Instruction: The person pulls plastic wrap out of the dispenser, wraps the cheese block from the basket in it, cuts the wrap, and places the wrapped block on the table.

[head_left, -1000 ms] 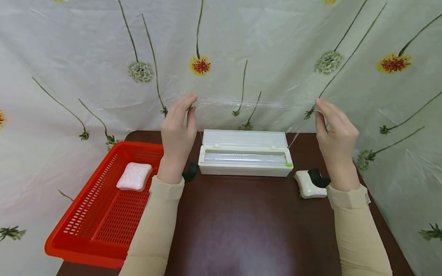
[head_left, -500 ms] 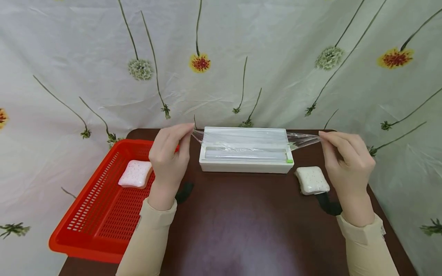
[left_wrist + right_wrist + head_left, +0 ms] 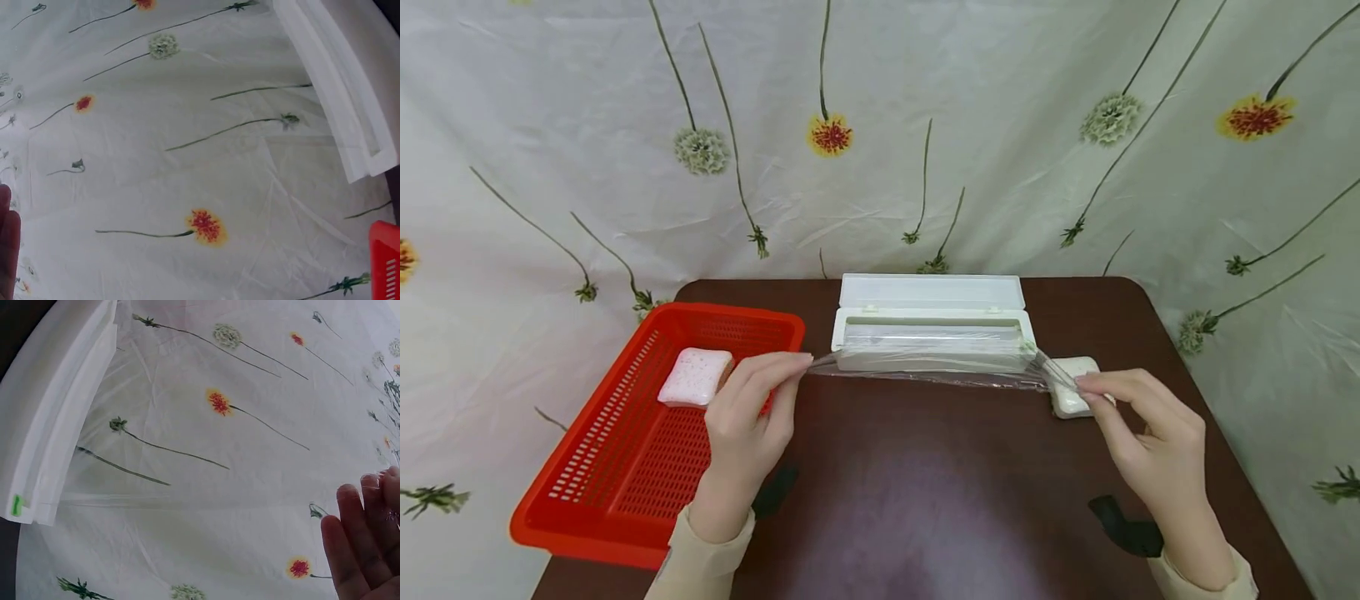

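Note:
My left hand (image 3: 741, 429) pinches one corner of a sheet of clear cling film (image 3: 947, 377) between thumb and fingers. The opposite corner is pinched by my right hand (image 3: 1157, 446). Stretched between them, the film sags across the front of a white cling film dispenser (image 3: 931, 314), whose lid stands raised and whose roll shows inside. In the right wrist view, film clings at the fingertips (image 3: 347, 494), and the dispenser (image 3: 53, 425) with its green tab lies at the left. Only a sliver of the left fingers (image 3: 7, 250) shows in the left wrist view.
A red perforated basket (image 3: 576, 417) at the left holds a pinkish-white, speckled, pillow-shaped block (image 3: 696, 377). A similar white block (image 3: 1066, 402) lies right of the dispenser, partly behind the film and right hand. A flowered sheet (image 3: 1000, 125) hangs behind the brown table (image 3: 925, 500).
Both hands have come down and toward the person from above the dispenser, drawing the film from behind and over the lid to its front. The dispenser and blocks stay where they were.

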### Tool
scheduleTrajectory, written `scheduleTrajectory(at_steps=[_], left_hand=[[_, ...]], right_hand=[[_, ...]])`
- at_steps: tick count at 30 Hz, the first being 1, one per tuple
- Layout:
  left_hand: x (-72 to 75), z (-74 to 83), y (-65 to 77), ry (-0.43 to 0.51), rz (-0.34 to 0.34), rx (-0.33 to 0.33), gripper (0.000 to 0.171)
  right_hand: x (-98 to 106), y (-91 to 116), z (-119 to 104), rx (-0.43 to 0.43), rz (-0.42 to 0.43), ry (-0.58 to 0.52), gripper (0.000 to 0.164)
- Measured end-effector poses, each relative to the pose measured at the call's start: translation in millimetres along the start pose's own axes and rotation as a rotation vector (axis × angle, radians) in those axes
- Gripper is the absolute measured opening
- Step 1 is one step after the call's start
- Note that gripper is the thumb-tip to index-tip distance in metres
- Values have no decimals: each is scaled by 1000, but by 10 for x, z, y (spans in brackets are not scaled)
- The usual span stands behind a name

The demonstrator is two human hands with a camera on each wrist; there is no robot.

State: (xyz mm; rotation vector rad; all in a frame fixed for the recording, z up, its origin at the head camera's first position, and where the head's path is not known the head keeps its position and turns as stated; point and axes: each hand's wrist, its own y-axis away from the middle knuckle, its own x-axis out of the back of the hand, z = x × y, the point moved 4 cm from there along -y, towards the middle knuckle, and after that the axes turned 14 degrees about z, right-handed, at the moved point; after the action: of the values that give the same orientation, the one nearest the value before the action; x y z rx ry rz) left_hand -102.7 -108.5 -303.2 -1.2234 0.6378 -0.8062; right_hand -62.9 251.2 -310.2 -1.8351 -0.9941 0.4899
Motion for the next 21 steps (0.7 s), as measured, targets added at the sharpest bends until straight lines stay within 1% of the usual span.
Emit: scheduleTrajectory(at_steps=[3,6,10,12,14,16,17,19,21], left_hand=[[102,59,139,24,-38,-1,29],[162,115,261,69,-56,-5,32],[221,175,415,136,-103,19,30],[247,208,503,165,-145,45,29],[275,240,603,183,-189,69,28],[304,266,707,194,-229,89,26],[322,274,760,188,-250,99,26],[360,279,862,181,-284,120,26],[398,275,962,174,-313,137,25]], right_hand=[[51,157,-12,-39,-65,-34,35],[81,295,-39,-38,-117,-48,34],[105,450,-66,-33,-184,-53,32],[115,538,-43,-43,-229,-46,31],[120,635,2,-61,-278,-48,25],[123,734,57,-92,-331,-44,7],[125,782,84,-115,-361,-35,6],[132,881,132,-162,-419,-17,27],[144,988,173,-207,-470,3,43]])
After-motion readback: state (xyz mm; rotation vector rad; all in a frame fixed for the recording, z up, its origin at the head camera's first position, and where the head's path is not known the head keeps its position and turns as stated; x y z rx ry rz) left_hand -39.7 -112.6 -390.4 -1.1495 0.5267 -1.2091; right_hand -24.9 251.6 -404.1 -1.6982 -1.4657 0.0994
